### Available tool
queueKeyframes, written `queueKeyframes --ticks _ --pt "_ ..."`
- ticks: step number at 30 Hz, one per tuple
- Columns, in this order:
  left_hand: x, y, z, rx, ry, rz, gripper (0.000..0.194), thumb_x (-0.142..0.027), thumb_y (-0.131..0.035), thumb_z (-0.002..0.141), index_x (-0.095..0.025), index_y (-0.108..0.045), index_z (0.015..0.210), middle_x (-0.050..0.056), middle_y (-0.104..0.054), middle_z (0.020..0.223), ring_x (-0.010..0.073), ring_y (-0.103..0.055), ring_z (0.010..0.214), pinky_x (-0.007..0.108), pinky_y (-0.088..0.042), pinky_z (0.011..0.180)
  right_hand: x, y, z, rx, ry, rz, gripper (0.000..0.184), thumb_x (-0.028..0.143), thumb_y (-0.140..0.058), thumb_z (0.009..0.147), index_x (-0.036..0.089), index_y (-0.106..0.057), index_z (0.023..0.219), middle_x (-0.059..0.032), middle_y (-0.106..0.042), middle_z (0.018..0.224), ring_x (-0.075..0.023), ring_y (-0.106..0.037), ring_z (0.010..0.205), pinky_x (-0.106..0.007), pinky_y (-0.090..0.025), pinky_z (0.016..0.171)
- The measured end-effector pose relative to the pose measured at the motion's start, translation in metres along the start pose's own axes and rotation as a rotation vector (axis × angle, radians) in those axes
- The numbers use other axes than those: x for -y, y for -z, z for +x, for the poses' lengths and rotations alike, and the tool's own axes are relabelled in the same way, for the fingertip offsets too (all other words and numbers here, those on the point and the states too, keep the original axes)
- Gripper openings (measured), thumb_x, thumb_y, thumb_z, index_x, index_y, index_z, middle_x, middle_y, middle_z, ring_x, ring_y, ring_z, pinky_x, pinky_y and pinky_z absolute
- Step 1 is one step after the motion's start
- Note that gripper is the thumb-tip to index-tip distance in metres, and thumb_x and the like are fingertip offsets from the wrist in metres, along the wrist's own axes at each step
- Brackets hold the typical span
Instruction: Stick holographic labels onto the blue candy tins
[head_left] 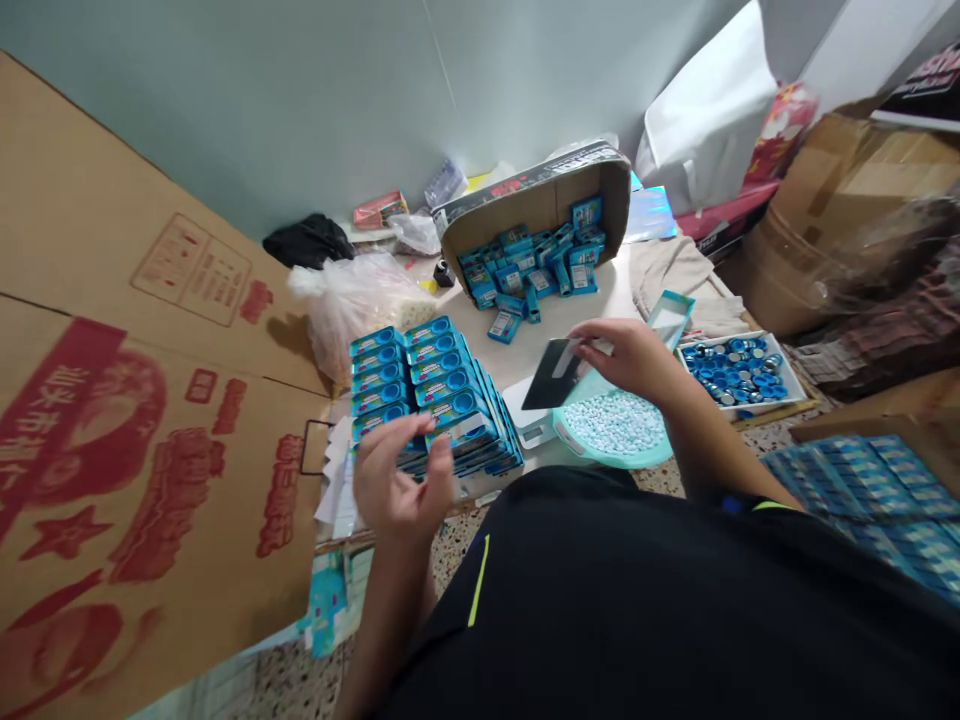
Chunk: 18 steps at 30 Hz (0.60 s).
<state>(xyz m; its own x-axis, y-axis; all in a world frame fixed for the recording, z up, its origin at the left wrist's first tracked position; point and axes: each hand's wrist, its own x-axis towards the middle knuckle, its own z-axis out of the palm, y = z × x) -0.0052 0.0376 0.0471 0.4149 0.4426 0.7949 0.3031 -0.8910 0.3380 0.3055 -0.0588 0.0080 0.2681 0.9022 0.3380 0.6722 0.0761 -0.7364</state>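
Note:
My left hand (401,480) hovers over the near edge of a stack of blue packs (431,385), with fingers curled on a small pack (466,432) that I can barely make out. My right hand (626,355) is closed on a flat black card (553,373), held above a teal bowl (616,455) filled with small pale blue-white beads. The card tilts down to the left, over a small white scale (525,410). My legs in black shorts (637,600) fill the lower frame.
A tipped cardboard box (536,205) spills blue packs at the back. A white tray (796,372) of blue caps sits right of the bowl. Large printed cartons (135,400) stand on the left, more boxes and blue sheets (870,500) on the right. A plastic bag (352,295) lies behind the stack.

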Motion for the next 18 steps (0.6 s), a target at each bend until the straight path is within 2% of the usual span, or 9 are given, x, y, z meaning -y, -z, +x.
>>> queueKeyframes --ticks 3,4,6,8,10,14,18 --pt "-0.022 -0.008 0.038 0.217 -0.003 -0.006 0.050 -0.035 -0.069 0.092 -0.019 -0.055 0.137 0.011 -0.065 0.126 0.0241 -0.064 0.119 0.039 -0.056 0.099 0.063 -0.001 0.018 0.074 0.332 -0.008 0.018 0.021 -0.058 0.100 0.020 -0.074 0.109 -0.0058 -0.073 0.101 -0.0211 -0.067 0.093 -0.034 -0.049 0.087" --pt "-0.026 -0.010 0.046 0.255 -0.015 -0.008 0.046 -0.034 -0.067 0.094 -0.020 -0.057 0.136 0.009 -0.067 0.125 0.0224 -0.064 0.118 0.037 -0.055 0.100 0.079 -0.004 0.023 0.103 0.414 -0.010 0.019 0.020 -0.058 0.101 0.020 -0.074 0.110 -0.0058 -0.073 0.100 -0.0210 -0.067 0.092 -0.035 -0.049 0.086" --pt "-0.029 -0.012 0.057 0.259 -0.031 -0.014 0.028 -0.027 -0.062 0.098 -0.021 -0.065 0.125 0.006 -0.071 0.114 0.0167 -0.068 0.106 0.029 -0.056 0.094 0.098 -0.012 0.030 0.137 0.509 -0.013 0.020 0.018 -0.057 0.101 0.019 -0.074 0.112 -0.0057 -0.072 0.098 -0.0211 -0.066 0.091 -0.034 -0.048 0.085" --pt "-0.026 -0.013 0.058 0.216 -0.037 -0.008 0.018 -0.021 -0.059 0.099 -0.020 -0.071 0.113 0.003 -0.073 0.102 0.0126 -0.069 0.094 0.024 -0.056 0.088 0.105 -0.020 0.033 0.139 0.502 -0.012 0.021 0.016 -0.057 0.100 0.019 -0.073 0.113 -0.0056 -0.072 0.097 -0.0211 -0.066 0.089 -0.033 -0.048 0.083" --pt "-0.019 -0.013 0.054 0.169 -0.058 0.029 0.017 -0.020 -0.062 0.098 -0.019 -0.072 0.111 0.004 -0.074 0.100 0.0122 -0.070 0.092 0.023 -0.057 0.086 0.106 -0.024 0.034 0.137 0.450 -0.009 0.021 0.015 -0.060 0.097 0.018 -0.074 0.114 -0.0049 -0.073 0.094 -0.0207 -0.065 0.086 -0.031 -0.048 0.080" --pt "-0.007 -0.014 0.040 0.120 -0.124 0.140 0.022 -0.020 -0.063 0.097 -0.019 -0.072 0.117 0.007 -0.073 0.112 0.0158 -0.070 0.104 0.027 -0.058 0.094 0.104 -0.026 0.035 0.129 0.434 0.011 0.021 0.015 -0.064 0.095 0.019 -0.075 0.112 -0.0038 -0.072 0.092 -0.0201 -0.064 0.084 -0.030 -0.049 0.079" --pt "-0.004 -0.015 0.031 0.137 -0.150 0.150 0.030 -0.015 -0.061 0.098 -0.019 -0.067 0.126 0.009 -0.070 0.125 0.0177 -0.068 0.116 0.031 -0.057 0.102 0.104 -0.025 0.037 0.100 0.446 0.029 0.018 0.016 -0.062 0.096 0.019 -0.075 0.108 -0.0047 -0.072 0.094 -0.0207 -0.065 0.086 -0.032 -0.050 0.082"
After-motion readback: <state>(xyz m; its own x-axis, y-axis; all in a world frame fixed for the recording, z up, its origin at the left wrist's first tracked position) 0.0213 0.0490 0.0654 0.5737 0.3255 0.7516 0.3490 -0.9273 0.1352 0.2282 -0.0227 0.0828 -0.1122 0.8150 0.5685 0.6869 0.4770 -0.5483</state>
